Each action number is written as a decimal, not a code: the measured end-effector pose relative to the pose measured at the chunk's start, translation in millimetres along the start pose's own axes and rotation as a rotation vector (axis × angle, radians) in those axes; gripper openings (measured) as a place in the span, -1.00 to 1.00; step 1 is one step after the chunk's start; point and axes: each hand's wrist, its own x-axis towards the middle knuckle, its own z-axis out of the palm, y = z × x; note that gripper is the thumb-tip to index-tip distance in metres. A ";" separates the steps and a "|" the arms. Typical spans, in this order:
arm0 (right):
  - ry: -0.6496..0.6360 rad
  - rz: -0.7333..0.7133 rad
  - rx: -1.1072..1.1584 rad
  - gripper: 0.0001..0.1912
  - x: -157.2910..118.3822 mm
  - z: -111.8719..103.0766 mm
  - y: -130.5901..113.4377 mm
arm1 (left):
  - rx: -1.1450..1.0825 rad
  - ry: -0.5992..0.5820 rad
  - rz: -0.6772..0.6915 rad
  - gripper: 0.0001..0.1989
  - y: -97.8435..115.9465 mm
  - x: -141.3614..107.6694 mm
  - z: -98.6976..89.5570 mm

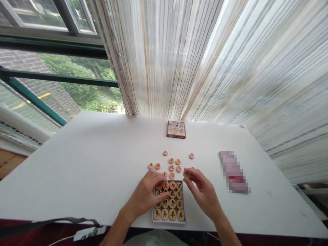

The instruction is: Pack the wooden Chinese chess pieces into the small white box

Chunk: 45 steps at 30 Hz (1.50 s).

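Round wooden game pieces (171, 167) with red characters lie scattered loosely on the white counter (77, 164), in a loose cluster just above an open cardboard tray (169, 221). The tray sits near the counter's front edge and is packed in rows with more pieces, four across, most marked in black and a few in the top row marked in red.

The right hand (202, 194) is pinching a single wooden piece (186, 174) between thumb and forefinger, just above the tray's top right corner, and its other fingers curl loosely beneath. The left hand (146, 194) is cupped with its fingers close together over the tray's upper left part, covering some pieces; whether it grips one, I cannot tell.

Farther back on the counter, a small square box lid (176, 129) with a brown and cream design lies flat. To the right lies a flat pink packet (233, 172), too blurred to read. Behind the counter hangs a sheer striped curtain (217, 58), and to the left a green-framed window (58, 78) looks out on trees and a brick wall.
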 end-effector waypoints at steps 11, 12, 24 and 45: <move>0.067 0.080 -0.032 -0.72 -32.7 9.3 22.4 | 0.055 -0.011 0.017 -0.82 -3.8 0.4 3.1; 0.069 0.079 -0.028 -0.72 -32.6 9.3 22.3 | 0.059 -0.009 0.019 -0.83 -4.0 0.4 3.3; 0.073 0.061 0.004 -0.85 -32.4 9.3 26.8 | 0.091 0.096 0.133 -0.82 -16.0 -8.4 3.9; 0.081 0.062 0.032 -0.93 -31.4 10.0 30.6 | 0.044 0.066 -0.034 -0.93 -26.4 -34.9 5.3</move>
